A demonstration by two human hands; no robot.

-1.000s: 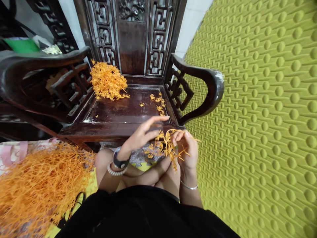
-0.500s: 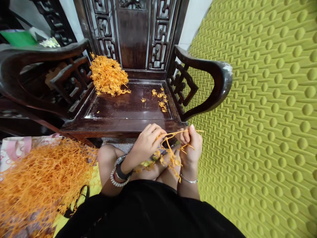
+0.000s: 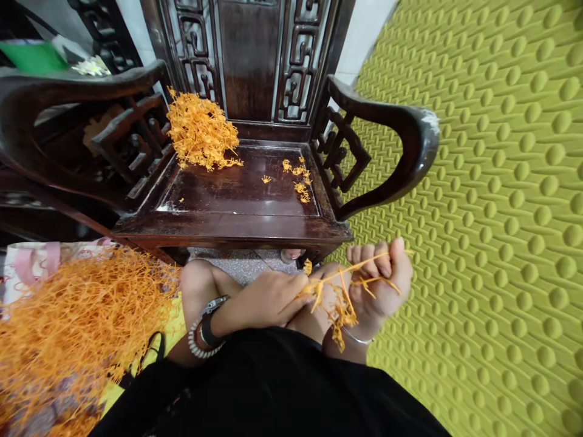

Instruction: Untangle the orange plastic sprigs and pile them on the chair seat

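Note:
Above my lap, both hands hold a thin orange branched strand point(image 3: 345, 312) that looks like plastic, with small claw-like tips dangling from it. My left hand point(image 3: 273, 297) pinches it between thumb and fingers. Curled in a loose fist, my right hand point(image 3: 382, 282) grips the other end between thumb and forefinger, and a forked stem lies across its palm. One small orange claw-shaped piece point(image 3: 308, 266) sticks up by the left fingertips. On the dark wooden chair seat point(image 3: 218, 203) in front are a heap of such orange pieces point(image 3: 203, 133) and several loose ones point(image 3: 300, 185).
A large tangle of orange strands point(image 3: 82, 321) lies low on the left, beside a white bag with pink handles point(image 3: 27, 264). Curved chair arms point(image 3: 410, 145) flank the seat. A yellow-green knobbed surface point(image 3: 501, 212) covers the right side.
My right hand has moved right and a little down, away from the chair. The left hand has lowered toward my lap, with the orange strand still held between both.

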